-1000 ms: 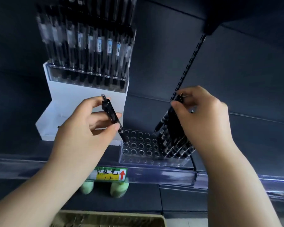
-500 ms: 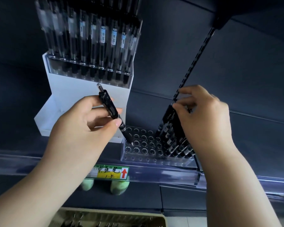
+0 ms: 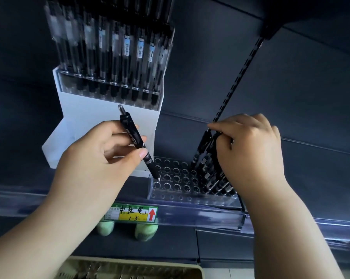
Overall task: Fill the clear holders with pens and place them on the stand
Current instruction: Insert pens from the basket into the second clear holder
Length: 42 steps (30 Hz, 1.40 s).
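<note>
A clear holder with rows of round holes sits on the dark shelf. My left hand pinches a black pen, tilted, its tip over a hole at the holder's left front. My right hand grips the tops of several black pens standing in the holder's right side. Behind, at upper left, a white stand carries another clear holder full of black pens.
A shelf edge strip carries a green and yellow price label. A slotted black upright runs up the back wall. A beige basket lies below at the bottom edge. Two green round objects sit under the label.
My left hand has lowered the pen so that its tip now reaches the holder's left holes. My right hand stays on the bunch of pens.
</note>
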Available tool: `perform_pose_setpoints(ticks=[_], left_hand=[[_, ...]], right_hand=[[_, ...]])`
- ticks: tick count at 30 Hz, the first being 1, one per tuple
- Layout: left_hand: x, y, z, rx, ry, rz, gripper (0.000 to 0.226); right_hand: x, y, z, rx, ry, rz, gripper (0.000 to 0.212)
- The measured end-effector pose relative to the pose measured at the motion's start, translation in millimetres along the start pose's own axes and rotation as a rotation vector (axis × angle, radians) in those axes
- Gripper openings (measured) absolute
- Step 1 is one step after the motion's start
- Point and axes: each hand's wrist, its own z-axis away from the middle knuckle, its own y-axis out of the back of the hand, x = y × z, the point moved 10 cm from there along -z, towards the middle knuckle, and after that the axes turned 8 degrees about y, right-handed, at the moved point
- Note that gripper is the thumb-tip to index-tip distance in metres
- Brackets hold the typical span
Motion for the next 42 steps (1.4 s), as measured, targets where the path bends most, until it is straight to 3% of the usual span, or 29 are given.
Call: perform_pose_setpoints(ticks=[9, 16, 25, 29, 32, 42], left_hand=[[4, -16, 0, -0.011, -0.028, -0.025, 0.022], [29, -53, -9, -0.084, -0.158, -0.047, 0.032], [34, -106, -22, -0.164, -0.316, -0.172, 0.029], [20, -126, -27, -0.228, -0.304, -0.272, 0.034], [8, -139, -24, -0.292, -0.262, -0.339, 0.024], [3, -147, -18, -0.305, -0.279, -0.461, 0.015]], right_hand=[[10, -4, 2, -0.016, -0.060, 0.024, 0.042], [14, -2, 3, 0.015, -0.082, -0.132, 0.040], [18, 6, 4, 0.065, -0.077, -0.197, 0.039], [22, 4, 4, 0.059, -0.090, -0.206, 0.039], [24, 4, 5, 0.055, -0.095, -0.213, 0.038], [25, 4, 8, 0.026, -0.103, -0.208, 0.038]])
